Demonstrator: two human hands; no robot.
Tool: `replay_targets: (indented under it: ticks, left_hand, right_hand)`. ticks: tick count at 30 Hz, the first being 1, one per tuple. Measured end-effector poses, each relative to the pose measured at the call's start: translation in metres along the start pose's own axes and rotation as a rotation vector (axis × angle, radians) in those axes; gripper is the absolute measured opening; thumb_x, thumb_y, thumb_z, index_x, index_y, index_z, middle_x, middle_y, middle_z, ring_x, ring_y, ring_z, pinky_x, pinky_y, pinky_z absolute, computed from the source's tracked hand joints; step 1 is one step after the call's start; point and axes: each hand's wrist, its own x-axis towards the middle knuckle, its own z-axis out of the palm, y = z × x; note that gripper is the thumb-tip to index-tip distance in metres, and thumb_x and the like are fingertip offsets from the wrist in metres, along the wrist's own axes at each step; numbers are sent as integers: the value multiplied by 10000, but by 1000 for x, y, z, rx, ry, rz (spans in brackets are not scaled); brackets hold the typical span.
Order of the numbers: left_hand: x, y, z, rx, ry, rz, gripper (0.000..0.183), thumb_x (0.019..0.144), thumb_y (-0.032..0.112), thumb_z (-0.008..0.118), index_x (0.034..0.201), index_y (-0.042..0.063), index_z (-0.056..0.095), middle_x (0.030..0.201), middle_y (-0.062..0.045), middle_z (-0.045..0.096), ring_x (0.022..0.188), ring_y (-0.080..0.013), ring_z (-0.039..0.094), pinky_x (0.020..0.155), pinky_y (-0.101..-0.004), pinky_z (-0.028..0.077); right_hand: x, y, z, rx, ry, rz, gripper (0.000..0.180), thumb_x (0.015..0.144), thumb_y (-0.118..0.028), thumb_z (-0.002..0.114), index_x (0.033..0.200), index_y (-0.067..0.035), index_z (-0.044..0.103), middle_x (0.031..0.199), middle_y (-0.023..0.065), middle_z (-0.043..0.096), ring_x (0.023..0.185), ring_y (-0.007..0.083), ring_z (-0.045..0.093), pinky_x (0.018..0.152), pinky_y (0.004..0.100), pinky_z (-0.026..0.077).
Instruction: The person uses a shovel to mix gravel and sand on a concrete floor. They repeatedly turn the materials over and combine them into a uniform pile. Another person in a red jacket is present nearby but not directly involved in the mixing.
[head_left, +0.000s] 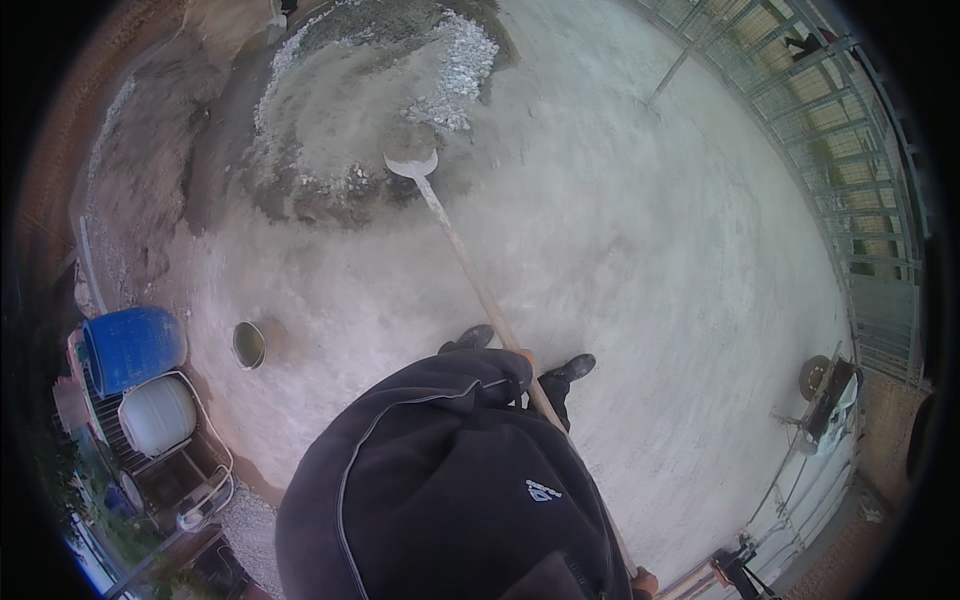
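Observation:
A long-handled shovel (480, 281) slants across the view. Its pale metal blade (411, 168) rests against the near edge of a low heap of wet grey mix (337, 97), with white gravel (461, 64) along its right side. My left hand (528, 360) is closed around the middle of the wooden shaft, mostly covered by its dark sleeve. Farther back, my right hand (643, 581) grips the handle's rear end at the bottom edge. Both of my dark shoes stand on the concrete floor (675, 262), one on each side of the shaft.
A water-filled bucket (251, 346) stands at left. Beyond it, a blue barrel (139, 349) and a white barrel (159, 415) lie near a hose (214, 427). A sand pile (150, 142) borders the heap. Another shovel (276, 28) shows at top; metal fencing (847, 165) curves along the right.

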Motion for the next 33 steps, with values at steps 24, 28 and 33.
replay_targets:
  ticks: [24, 28, 33]
  left_hand:
    - [136, 235, 111, -2169, -97, -14, 72, 809, 142, 553, 794, 94, 502, 739, -91, 472, 712, -292, 534, 718, -531, 478]
    - [129, 307, 58, -2121, -174, -666, 95, 768, 112, 556, 776, 58, 478, 762, -108, 481, 733, -295, 569, 702, -496, 524]
    - [181, 219, 94, -2103, -164, -137, 141, 838, 174, 502, 774, 52, 469, 734, -102, 475, 671, -301, 512, 692, -508, 464]
  right_hand:
    - [145, 208, -244, -322, 367, 119, 84, 685, -187, 603, 720, -116, 573, 711, 118, 626, 687, 318, 617, 617, 436, 494]
    - [114, 210, -296, -489, -4, 470, 264, 802, -232, 575, 1060, -228, 633, 955, 72, 663, 898, 222, 641, 770, 408, 507]
    - [129, 109, -306, -306, 570, 11, 98, 623, -97, 608, 666, -86, 521, 673, 133, 576, 632, 368, 583, 563, 454, 464]
